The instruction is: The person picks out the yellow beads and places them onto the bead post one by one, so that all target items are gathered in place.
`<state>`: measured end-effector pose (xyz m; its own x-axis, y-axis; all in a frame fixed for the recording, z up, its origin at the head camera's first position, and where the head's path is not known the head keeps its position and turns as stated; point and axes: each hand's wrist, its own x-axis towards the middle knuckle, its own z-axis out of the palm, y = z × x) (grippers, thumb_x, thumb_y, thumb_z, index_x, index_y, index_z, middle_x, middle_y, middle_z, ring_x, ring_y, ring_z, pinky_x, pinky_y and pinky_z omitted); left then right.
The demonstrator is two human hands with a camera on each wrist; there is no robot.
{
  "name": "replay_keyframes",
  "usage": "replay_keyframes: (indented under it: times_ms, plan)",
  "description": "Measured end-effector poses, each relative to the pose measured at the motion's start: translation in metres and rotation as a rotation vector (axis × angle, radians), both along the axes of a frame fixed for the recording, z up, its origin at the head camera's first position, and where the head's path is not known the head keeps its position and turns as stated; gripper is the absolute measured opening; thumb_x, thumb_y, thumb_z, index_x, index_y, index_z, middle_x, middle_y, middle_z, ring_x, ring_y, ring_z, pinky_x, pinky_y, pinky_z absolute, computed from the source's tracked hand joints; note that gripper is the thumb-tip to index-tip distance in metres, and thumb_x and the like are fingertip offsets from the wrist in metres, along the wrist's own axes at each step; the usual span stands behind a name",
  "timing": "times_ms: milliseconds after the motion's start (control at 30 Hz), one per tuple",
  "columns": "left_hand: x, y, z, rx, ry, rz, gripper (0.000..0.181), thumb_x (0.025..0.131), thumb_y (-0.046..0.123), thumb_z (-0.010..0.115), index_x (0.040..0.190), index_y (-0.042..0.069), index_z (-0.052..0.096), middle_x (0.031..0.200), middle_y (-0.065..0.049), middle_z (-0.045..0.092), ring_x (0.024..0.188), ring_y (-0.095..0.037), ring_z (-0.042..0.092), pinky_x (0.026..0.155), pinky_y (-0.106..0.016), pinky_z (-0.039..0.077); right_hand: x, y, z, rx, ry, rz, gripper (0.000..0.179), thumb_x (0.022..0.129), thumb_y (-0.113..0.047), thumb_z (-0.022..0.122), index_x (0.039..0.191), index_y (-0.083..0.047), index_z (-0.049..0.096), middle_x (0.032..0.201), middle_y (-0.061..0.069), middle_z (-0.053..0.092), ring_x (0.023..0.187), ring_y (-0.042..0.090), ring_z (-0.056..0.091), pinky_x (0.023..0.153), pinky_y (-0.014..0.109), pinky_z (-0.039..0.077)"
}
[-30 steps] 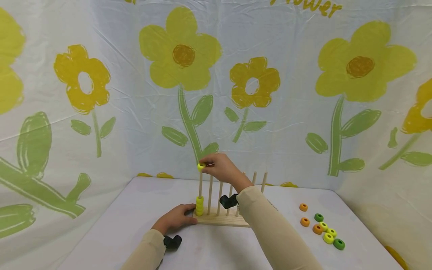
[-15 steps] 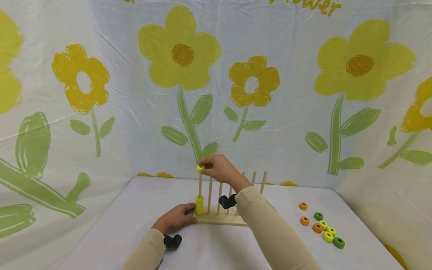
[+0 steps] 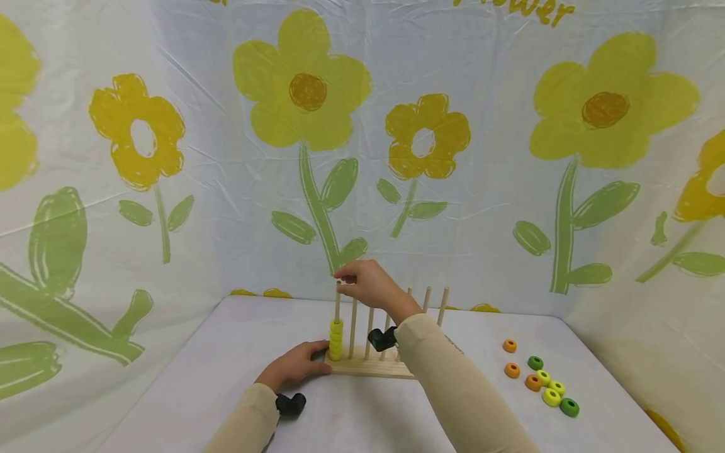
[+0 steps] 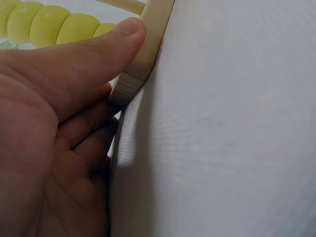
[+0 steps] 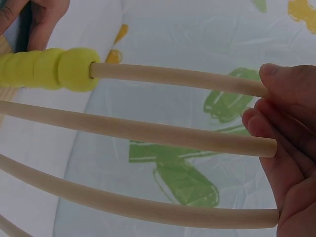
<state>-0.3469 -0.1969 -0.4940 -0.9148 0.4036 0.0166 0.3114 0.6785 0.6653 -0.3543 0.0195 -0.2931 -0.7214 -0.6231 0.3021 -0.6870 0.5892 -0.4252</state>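
Note:
In the head view a wooden peg stand [image 3: 374, 367] with a row of upright pegs sits on the table. Yellow beads [image 3: 336, 341] are stacked on its leftmost peg [image 5: 173, 77]; the right wrist view shows bare wood above them. My left hand [image 3: 297, 363] grips the stand's left end, the thumb [image 4: 129, 30] lying on the base and the fingers at its end face. Up at the tip of that leftmost peg is my right hand [image 3: 369, 284], thumb and fingers parted around it with no bead between them. My right forearm hides part of the stand.
To the right, loose beads lie on the white table [image 3: 226, 377]: orange ones [image 3: 510, 346], green ones [image 3: 569, 408] and yellow ones [image 3: 551, 397]. A flower-print cloth [image 3: 481, 251] hangs behind. More bare pegs [image 3: 443, 306] rise right of the stack.
The yellow bead that my right hand held at the peg's top has dropped down the peg onto the stack, which is taller. Both hands have stayed nearly in place.

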Motion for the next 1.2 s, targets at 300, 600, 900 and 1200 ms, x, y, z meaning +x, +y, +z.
replay_keyframes:
  times_ms: [300,600,900,1200]
  plan:
    - [-0.001,0.001,0.0,0.009,-0.033,0.021,0.073,0.085,0.044,0.071,0.143,0.008,0.047,0.148,-0.013,0.046,0.14,-0.039,0.036,0.114,-0.06,0.028,0.003,0.007,0.0,0.016,0.05,0.036,0.028,0.094,-0.021,0.064,0.121,-0.013,0.068,0.122,0.004,0.067,0.11,0.023,0.063,0.093,0.037,0.053]
    - [0.002,0.002,0.0,-0.001,-0.025,0.039,0.074,0.083,0.047,0.072,0.143,0.011,0.048,0.148,-0.013,0.046,0.14,-0.04,0.036,0.112,-0.062,0.029,0.01,0.026,0.001,0.031,0.11,0.029,0.027,0.095,-0.023,0.064,0.119,-0.012,0.069,0.123,0.004,0.066,0.113,0.024,0.063,0.095,0.039,0.053]
    - [0.003,0.004,0.002,0.009,-0.031,0.066,0.073,0.082,0.045,0.073,0.143,0.013,0.049,0.148,-0.013,0.047,0.14,-0.041,0.037,0.112,-0.062,0.029,0.019,0.048,0.001,0.054,0.212,0.05,0.023,0.095,-0.022,0.062,0.114,-0.011,0.07,0.12,0.004,0.067,0.115,0.023,0.062,0.095,0.04,0.052]
    - [0.003,0.003,0.001,0.005,-0.014,0.051,0.072,0.083,0.045,0.072,0.143,0.011,0.049,0.147,-0.013,0.048,0.139,-0.041,0.038,0.112,-0.061,0.03,0.03,0.072,-0.002,0.031,0.252,0.02,0.021,0.094,-0.022,0.064,0.111,-0.013,0.071,0.118,0.002,0.067,0.113,0.023,0.062,0.093,0.041,0.053]
